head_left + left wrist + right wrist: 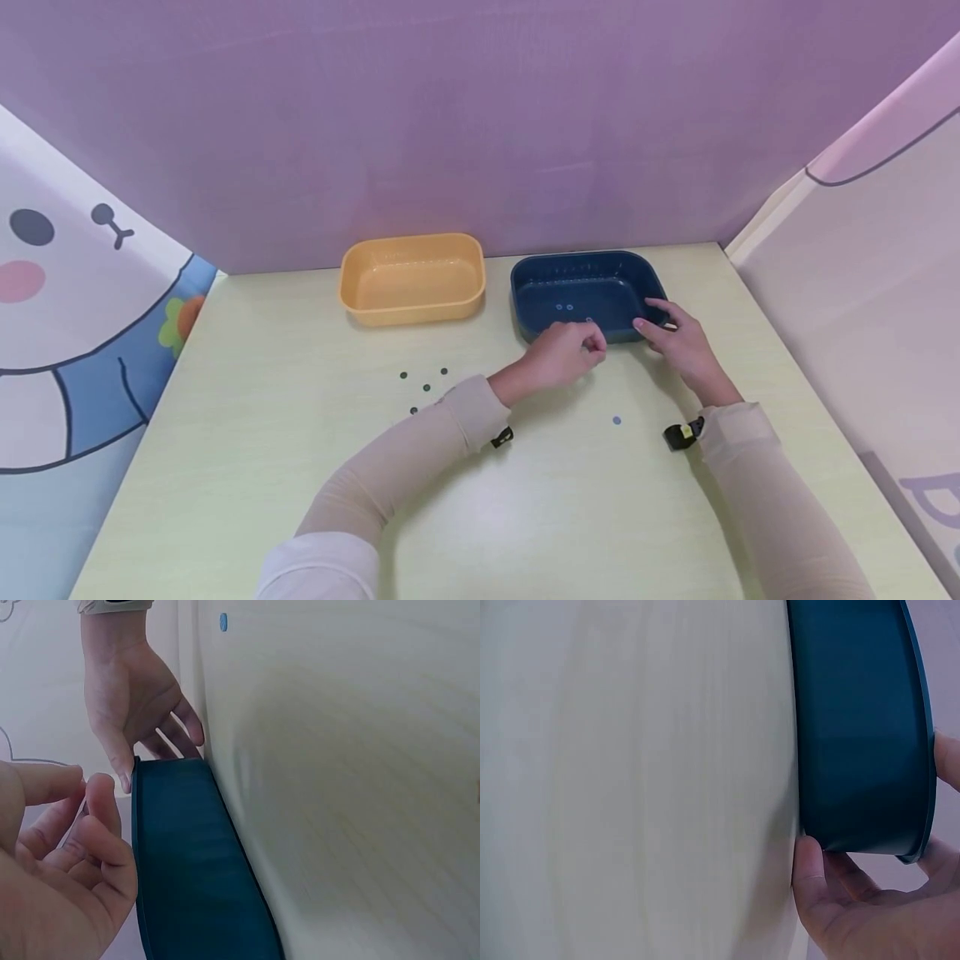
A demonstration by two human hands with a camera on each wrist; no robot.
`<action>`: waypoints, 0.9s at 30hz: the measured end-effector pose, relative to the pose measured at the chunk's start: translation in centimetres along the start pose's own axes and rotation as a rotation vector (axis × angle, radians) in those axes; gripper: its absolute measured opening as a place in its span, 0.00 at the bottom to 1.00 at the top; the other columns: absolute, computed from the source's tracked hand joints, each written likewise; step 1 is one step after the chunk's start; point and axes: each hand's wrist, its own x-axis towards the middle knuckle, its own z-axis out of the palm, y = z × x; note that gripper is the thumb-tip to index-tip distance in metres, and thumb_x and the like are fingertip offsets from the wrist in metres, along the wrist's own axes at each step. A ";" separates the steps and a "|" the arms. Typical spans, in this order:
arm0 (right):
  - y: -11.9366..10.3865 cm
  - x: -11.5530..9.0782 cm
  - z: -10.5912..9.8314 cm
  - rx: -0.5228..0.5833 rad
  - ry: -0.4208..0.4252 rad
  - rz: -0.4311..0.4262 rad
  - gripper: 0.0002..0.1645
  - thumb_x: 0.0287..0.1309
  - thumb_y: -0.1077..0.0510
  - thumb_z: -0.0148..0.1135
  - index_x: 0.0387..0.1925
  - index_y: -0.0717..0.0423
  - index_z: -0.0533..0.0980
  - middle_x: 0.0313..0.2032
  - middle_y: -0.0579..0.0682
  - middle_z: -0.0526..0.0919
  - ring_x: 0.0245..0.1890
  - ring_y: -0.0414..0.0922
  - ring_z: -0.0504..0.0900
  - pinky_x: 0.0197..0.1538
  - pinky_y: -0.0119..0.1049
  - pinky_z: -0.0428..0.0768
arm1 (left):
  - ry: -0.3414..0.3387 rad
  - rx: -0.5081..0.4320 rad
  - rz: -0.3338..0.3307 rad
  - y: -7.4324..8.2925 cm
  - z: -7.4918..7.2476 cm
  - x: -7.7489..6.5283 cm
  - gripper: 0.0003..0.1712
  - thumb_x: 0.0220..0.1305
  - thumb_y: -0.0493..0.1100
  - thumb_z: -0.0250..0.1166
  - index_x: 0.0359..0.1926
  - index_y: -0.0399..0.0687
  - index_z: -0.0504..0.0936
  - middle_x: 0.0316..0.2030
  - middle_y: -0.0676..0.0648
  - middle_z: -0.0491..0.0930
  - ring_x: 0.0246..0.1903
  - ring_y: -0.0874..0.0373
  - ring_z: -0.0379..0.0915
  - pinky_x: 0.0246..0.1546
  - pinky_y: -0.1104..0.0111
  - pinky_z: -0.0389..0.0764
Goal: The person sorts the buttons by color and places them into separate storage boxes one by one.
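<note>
Navy tray (600,292) holds discs (558,307) only head view shows.

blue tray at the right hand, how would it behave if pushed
The blue tray is probably stiff, its walls unbowed where the right hand holds it. Low and broad, it seems unlikely to tip. The small discs inside might slide.

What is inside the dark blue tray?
At least two small blue discs lie inside the tray; the left hand covers part of its near side, hiding anything there.
</note>
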 end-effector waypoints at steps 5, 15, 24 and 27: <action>0.0 0.0 0.1 0.008 0.006 -0.003 0.47 0.67 0.38 0.62 0.77 0.54 0.57 0.69 0.65 0.64 0.50 0.52 0.80 0.44 0.24 0.81 | -0.055 0.027 0.006 0.2 0.6 0.0 0.03 0.71 0.44 0.66 0.42 0.53 0.85 0.36 0.59 0.83 0.24 0.69 0.75 0.31 0.78 0.74; 0.4 0.2 0.2 0.039 0.011 -0.013 0.44 0.69 0.44 0.62 0.77 0.55 0.57 0.68 0.67 0.65 0.49 0.49 0.80 0.45 0.24 0.81 | -0.303 0.234 0.039 0.6 2.3 0.2 0.06 0.70 0.50 0.67 0.44 0.57 0.86 0.34 0.63 0.81 0.35 0.69 0.73 0.36 0.77 0.73; 0.5 0.3 0.2 0.048 0.008 -0.017 0.44 0.69 0.43 0.62 0.77 0.55 0.57 0.66 0.66 0.66 0.50 0.47 0.79 0.47 0.26 0.81 | -0.369 0.381 0.017 1.6 3.6 -0.2 0.04 0.67 0.52 0.69 0.40 0.63 0.85 0.34 0.65 0.79 0.34 0.67 0.73 0.29 0.70 0.74; 0.4 0.3 0.3 0.052 0.008 -0.016 0.45 0.69 0.43 0.62 0.77 0.55 0.57 0.67 0.66 0.65 0.47 0.40 0.79 0.47 0.27 0.82 | -0.379 0.391 0.007 1.9 3.9 -0.3 0.03 0.67 0.51 0.69 0.39 0.62 0.84 0.31 0.65 0.77 0.31 0.66 0.73 0.28 0.69 0.73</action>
